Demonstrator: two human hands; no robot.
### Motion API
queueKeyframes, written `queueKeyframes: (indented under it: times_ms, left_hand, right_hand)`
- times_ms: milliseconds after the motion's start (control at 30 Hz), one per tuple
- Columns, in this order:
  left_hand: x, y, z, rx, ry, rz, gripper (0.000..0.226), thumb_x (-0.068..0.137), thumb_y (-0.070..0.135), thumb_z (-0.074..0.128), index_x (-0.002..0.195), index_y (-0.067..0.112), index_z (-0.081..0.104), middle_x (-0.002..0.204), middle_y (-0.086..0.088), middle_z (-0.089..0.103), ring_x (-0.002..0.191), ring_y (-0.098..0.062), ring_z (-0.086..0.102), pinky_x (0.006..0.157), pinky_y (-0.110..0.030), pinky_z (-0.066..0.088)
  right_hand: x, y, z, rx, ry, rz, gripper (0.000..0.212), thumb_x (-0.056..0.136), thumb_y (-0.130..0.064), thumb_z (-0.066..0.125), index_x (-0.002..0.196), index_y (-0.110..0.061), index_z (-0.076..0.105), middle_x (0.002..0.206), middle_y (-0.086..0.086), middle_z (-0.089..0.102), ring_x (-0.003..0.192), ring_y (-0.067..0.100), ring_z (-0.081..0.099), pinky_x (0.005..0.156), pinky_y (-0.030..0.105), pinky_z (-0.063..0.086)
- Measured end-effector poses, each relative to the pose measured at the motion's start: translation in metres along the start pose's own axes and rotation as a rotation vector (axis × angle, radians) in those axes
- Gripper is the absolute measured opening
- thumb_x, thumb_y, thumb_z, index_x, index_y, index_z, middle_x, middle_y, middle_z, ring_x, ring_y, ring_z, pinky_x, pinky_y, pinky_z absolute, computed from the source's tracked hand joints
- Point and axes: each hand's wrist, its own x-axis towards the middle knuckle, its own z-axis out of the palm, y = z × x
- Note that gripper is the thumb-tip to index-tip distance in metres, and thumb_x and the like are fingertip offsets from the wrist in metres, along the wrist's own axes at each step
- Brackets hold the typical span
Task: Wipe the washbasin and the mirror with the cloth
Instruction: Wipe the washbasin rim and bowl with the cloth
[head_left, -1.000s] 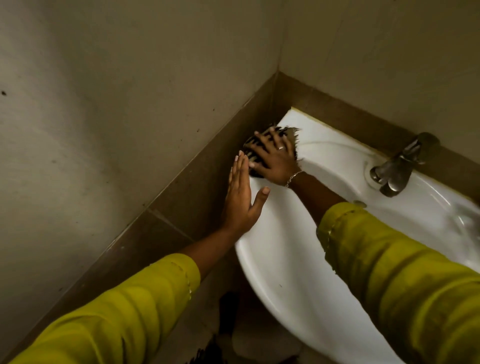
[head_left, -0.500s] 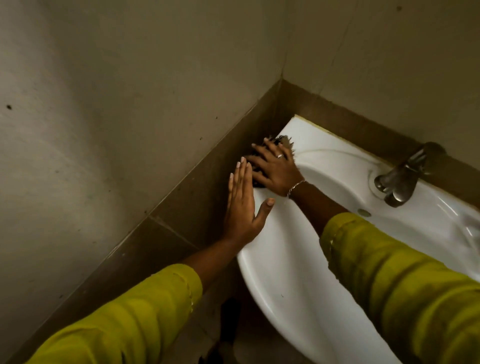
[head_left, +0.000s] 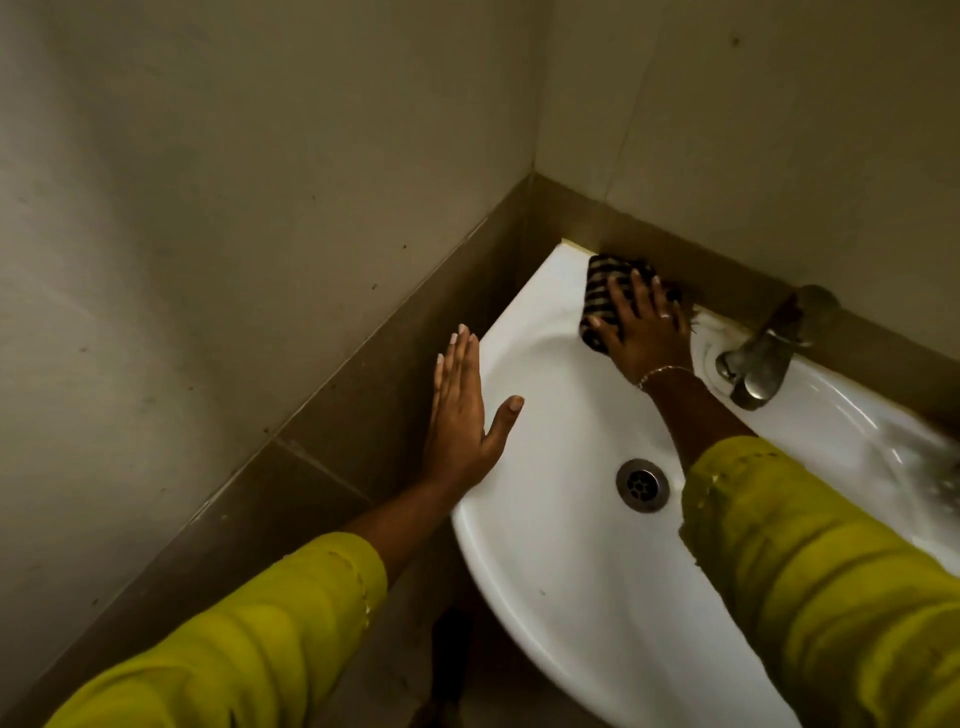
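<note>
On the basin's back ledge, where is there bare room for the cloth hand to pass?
Bare ledge lies at the washbasin's back-left corner, between the side wall and the cloth under the right hand. Rightward it is crowded: the tap stands close by.

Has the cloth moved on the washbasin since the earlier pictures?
Yes. The cloth, pressed under the right hand, has slid along the back rim of the washbasin, away from the left corner and toward the tap.

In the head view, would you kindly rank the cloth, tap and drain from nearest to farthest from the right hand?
1. Cloth: under the right hand, on the back rim.
2. Tap: just to its right.
3. Drain: below, in the bowl.
</note>
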Motion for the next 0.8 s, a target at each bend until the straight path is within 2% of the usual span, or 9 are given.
queueKeyframes:
  times_ms: [133, 200, 267, 400, 567, 633, 733, 800]
  left_hand:
    - [0.000, 0.000, 0.001, -0.005, 0.006, 0.001, 0.089, 0.087, 0.068, 0.015, 0.143, -0.002, 0.017, 0.152, -0.014, 0.013, 0.142, -0.024, 0.010, 0.115, -0.026, -0.004]
    - [0.000, 0.000, 0.001, -0.012, 0.016, -0.003, 0.089, 0.088, 0.068, 0.015, 0.143, -0.002, 0.018, 0.152, -0.011, 0.012, 0.141, -0.025, 0.011, 0.115, -0.025, -0.004]
    - [0.000, 0.000, 0.002, -0.025, 0.031, -0.010, 0.089, 0.088, 0.068, 0.014, 0.142, -0.003, 0.019, 0.151, -0.009, 0.011, 0.141, -0.026, 0.012, 0.115, -0.025, -0.004]
    - [0.001, 0.000, 0.002, -0.057, 0.037, -0.018, 0.089, 0.088, 0.068, 0.014, 0.142, -0.002, 0.019, 0.150, -0.007, 0.011, 0.141, -0.025, 0.013, 0.115, -0.025, -0.003]
    - [0.001, -0.001, 0.003, -0.102, 0.042, -0.022, 0.089, 0.087, 0.069, 0.014, 0.142, -0.002, 0.019, 0.150, -0.009, 0.013, 0.141, -0.023, 0.013, 0.115, -0.024, -0.003]
    - [0.001, -0.001, 0.003, -0.121, 0.053, -0.032, 0.089, 0.087, 0.069, 0.014, 0.142, -0.002, 0.019, 0.150, -0.009, 0.013, 0.141, -0.022, 0.013, 0.115, -0.023, -0.002]
    - [0.001, -0.002, 0.004, -0.159, 0.064, -0.041, 0.089, 0.088, 0.069, 0.013, 0.141, -0.002, 0.020, 0.151, -0.011, 0.015, 0.141, -0.021, 0.014, 0.116, -0.026, 0.000]
    - [0.001, -0.002, 0.004, -0.187, 0.064, -0.047, 0.089, 0.087, 0.069, 0.013, 0.142, -0.002, 0.019, 0.150, -0.011, 0.016, 0.141, -0.022, 0.014, 0.116, -0.027, 0.002]
  right_hand:
    - [-0.037, 0.023, -0.001, -0.037, 0.039, 0.107, 0.079, 0.079, -0.062, 0.010, 0.146, -0.020, 0.020, 0.155, 0.015, 0.015, 0.142, 0.036, 0.011, 0.114, 0.049, 0.005]
    - [-0.055, 0.029, 0.003, -0.085, 0.059, 0.091, 0.070, 0.087, -0.056, 0.026, 0.145, -0.016, 0.024, 0.152, 0.021, 0.022, 0.139, 0.040, 0.017, 0.113, 0.054, 0.006]
    - [-0.067, 0.028, 0.011, -0.103, 0.092, 0.103, 0.063, 0.091, -0.037, 0.049, 0.144, -0.014, 0.026, 0.150, 0.022, 0.025, 0.138, 0.042, 0.019, 0.113, 0.059, 0.011]
    - [-0.066, 0.019, 0.011, -0.092, 0.101, 0.156, 0.063, 0.089, -0.023, 0.056, 0.144, -0.013, 0.028, 0.149, 0.023, 0.026, 0.138, 0.041, 0.019, 0.111, 0.058, 0.007]
    - [-0.046, 0.009, 0.013, -0.153, 0.148, 0.043, 0.067, 0.075, -0.020, 0.072, 0.134, -0.008, 0.044, 0.135, 0.028, 0.046, 0.124, 0.049, 0.042, 0.104, 0.064, 0.021]
    - [-0.034, -0.005, 0.010, -0.132, 0.125, -0.015, 0.066, 0.079, -0.022, 0.068, 0.138, -0.012, 0.040, 0.142, 0.026, 0.039, 0.130, 0.046, 0.035, 0.108, 0.060, 0.017]
    - [-0.014, -0.031, 0.010, -0.081, 0.064, -0.104, 0.062, 0.091, -0.029, 0.052, 0.145, -0.017, 0.024, 0.153, 0.019, 0.018, 0.141, 0.039, 0.014, 0.113, 0.051, 0.006]
    - [-0.005, -0.046, 0.013, -0.070, 0.049, -0.174, 0.059, 0.093, -0.038, 0.040, 0.146, -0.019, 0.020, 0.154, 0.016, 0.014, 0.142, 0.037, 0.009, 0.114, 0.048, 0.005]
